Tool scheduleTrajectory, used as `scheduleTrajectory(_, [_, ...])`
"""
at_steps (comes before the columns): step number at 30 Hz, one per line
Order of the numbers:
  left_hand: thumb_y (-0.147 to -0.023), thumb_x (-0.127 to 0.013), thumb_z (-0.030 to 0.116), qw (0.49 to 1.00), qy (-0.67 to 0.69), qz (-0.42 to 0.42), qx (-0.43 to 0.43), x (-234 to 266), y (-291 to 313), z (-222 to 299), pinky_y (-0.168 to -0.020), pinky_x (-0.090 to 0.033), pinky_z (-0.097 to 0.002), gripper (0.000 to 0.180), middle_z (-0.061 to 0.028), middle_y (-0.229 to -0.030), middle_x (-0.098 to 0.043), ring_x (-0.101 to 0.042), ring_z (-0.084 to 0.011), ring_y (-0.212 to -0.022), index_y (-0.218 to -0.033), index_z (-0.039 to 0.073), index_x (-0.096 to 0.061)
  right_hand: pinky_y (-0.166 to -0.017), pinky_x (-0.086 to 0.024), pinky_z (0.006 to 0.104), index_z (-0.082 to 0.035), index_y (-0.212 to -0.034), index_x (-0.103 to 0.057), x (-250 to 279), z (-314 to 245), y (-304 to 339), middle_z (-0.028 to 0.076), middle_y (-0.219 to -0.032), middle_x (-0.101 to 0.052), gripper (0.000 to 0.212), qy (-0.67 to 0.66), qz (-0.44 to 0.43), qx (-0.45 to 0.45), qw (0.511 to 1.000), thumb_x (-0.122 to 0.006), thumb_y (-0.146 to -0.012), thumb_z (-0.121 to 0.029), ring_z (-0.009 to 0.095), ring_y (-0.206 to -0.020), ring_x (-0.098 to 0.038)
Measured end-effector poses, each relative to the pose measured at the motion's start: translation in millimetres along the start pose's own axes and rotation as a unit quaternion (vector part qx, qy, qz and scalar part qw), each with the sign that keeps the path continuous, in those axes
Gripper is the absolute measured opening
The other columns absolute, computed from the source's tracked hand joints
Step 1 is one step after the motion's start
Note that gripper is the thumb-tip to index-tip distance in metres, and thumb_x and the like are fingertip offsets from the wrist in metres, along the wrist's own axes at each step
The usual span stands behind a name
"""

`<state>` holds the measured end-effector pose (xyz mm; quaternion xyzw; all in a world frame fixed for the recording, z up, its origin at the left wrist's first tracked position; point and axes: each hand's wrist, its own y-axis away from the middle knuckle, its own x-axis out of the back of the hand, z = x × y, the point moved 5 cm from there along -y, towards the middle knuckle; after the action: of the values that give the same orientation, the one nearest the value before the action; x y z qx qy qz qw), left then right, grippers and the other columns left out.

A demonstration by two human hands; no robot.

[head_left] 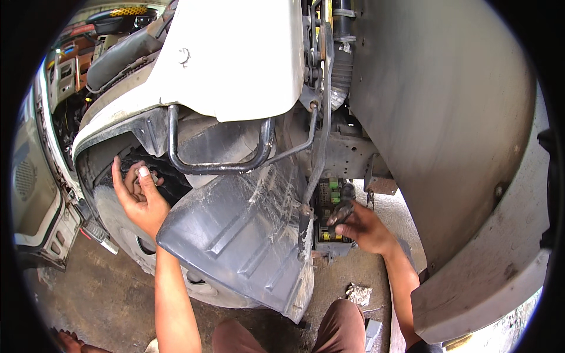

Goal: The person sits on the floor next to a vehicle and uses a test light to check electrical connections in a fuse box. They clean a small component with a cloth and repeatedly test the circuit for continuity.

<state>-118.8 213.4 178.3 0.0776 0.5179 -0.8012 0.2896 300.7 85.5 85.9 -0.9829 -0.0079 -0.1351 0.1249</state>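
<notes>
My left hand (143,199) is raised in front of the wheel arch, beside the tyre. Its index finger points up while the thumb presses against the curled fingers, perhaps on something tiny. At the right, my right hand (366,228) is at an open fuse box (324,194) with green and yellow parts inside. Its fingers are closed around something dark, too shadowed to name. Between my hands a dusty black plastic fender panel (235,232) hangs below a black tubular step bar (220,169). The wheel (123,220) is partly hidden behind the panel.
A white cab body panel (235,59) rises ahead, with a large grey curved panel (444,135) close on the right. An open door (38,188) stands at the left. Crumpled paper (359,294) lies on the stained floor near my knees. Another person's foot (70,340) shows lower left.
</notes>
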Motion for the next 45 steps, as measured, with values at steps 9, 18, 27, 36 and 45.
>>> scheduleTrajectory(9, [-0.11,-0.066,0.012,1.0,0.002,-0.004,-0.004,1,-1,-3,-0.077,-0.06,-0.0277,0.054,-0.0117,-0.122,-0.071,-0.066,-0.0112,-0.093,-0.161,0.008,-0.045,-0.102,-0.056,0.0352,0.002,-0.14,-0.057,8,3,7,0.007,-0.115,-0.075,0.043,0.018,0.065,0.031,0.997,-0.075,-0.102,-0.004,0.014,-0.112,-0.068])
scheduleTrajectory(18, [-0.111,-0.065,0.012,1.0,-0.004,-0.012,-0.01,1,-2,-5,-0.077,-0.06,-0.0279,0.05,-0.0131,-0.122,-0.072,-0.068,-0.0118,-0.092,-0.157,0.005,-0.047,-0.1,-0.055,0.0365,0.005,-0.139,-0.055,0,3,8,0.012,-0.122,-0.077,0.045,0.1,0.05,0.019,0.993,-0.076,-0.102,-0.009,0.017,-0.111,-0.071])
scheduleTrajectory(27, [-0.111,-0.065,0.012,1.0,0.001,-0.013,-0.009,2,-2,-7,-0.079,-0.06,-0.0282,0.048,-0.0138,-0.123,-0.072,-0.068,-0.0125,-0.092,-0.156,0.004,-0.048,-0.101,-0.055,0.035,0.006,-0.145,-0.052,-5,3,6,0.012,-0.123,-0.078,0.05,0.029,0.016,0.014,0.999,-0.075,-0.103,-0.008,0.017,-0.113,-0.071])
scheduleTrajectory(36, [-0.111,-0.064,0.012,1.0,-0.007,-0.008,-0.005,3,-2,-5,-0.08,-0.06,-0.0278,0.047,-0.014,-0.123,-0.072,-0.068,-0.0124,-0.094,-0.155,0.003,-0.049,-0.1,-0.057,0.0342,0.006,-0.139,-0.054,1,2,2,0.011,-0.123,-0.077,0.042,0.071,0.023,0.014,0.997,-0.073,-0.103,-0.004,0.014,-0.112,-0.07])
scheduleTrajectory(45, [-0.111,-0.066,0.013,1.0,0.003,0.006,-0.005,4,-4,-9,-0.077,-0.056,-0.0261,0.046,-0.0123,-0.12,-0.072,-0.064,-0.011,-0.091,-0.153,0.003,-0.051,-0.1,-0.057,0.0344,0.002,-0.139,-0.056,-7,2,4,0.009,-0.119,-0.077,0.04,0.035,0.013,0.026,0.999,-0.074,-0.103,-0.003,0.014,-0.112,-0.07])
